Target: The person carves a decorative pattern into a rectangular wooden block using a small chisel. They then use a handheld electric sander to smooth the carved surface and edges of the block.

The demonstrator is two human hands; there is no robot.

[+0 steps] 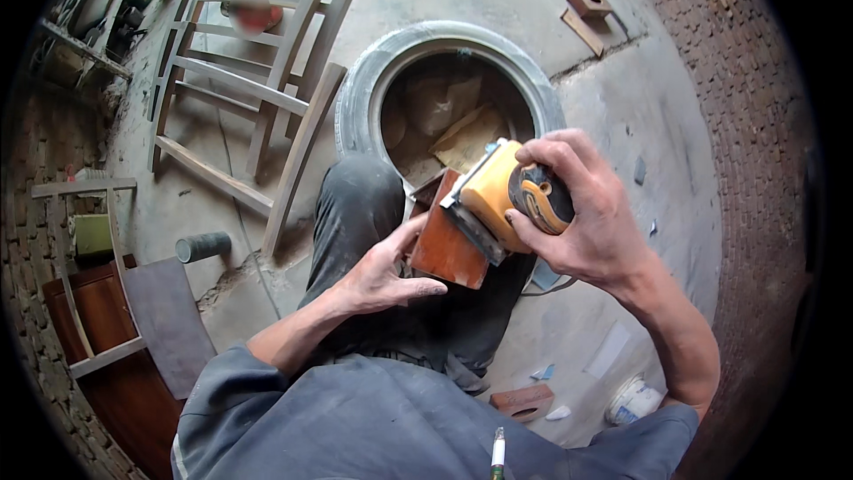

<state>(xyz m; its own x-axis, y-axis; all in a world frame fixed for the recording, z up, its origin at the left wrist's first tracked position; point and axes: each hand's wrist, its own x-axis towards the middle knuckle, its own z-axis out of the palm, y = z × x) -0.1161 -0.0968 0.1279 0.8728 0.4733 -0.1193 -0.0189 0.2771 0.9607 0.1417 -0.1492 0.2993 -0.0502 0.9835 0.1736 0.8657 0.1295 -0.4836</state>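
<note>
A yellow and black electric sander point(502, 196) is gripped from above by my right hand point(591, 209), its fingers wrapped round the dark top. The sander's flat pad lies against or very close to the face of a reddish-brown wooden piece point(449, 244), box-like in shape. My left hand point(391, 274) steadies that piece from its left and lower side; some of its fingers are hidden behind the wood. Both hands work above my knee point(360, 204), beside a grey, dusty tire point(355, 98) lying flat on the floor. Inside the tire are crumpled bags or sheets point(444, 102).
Grey wooden frames point(293, 62) stand at the far left, near a red container point(253, 9). A dark cylinder point(203, 247) and brown panels point(115, 302) are at left. Bricks point(589, 4) point(522, 403) and a white tub point(635, 400) sit on the right side. A cord point(551, 291) trails below the sander.
</note>
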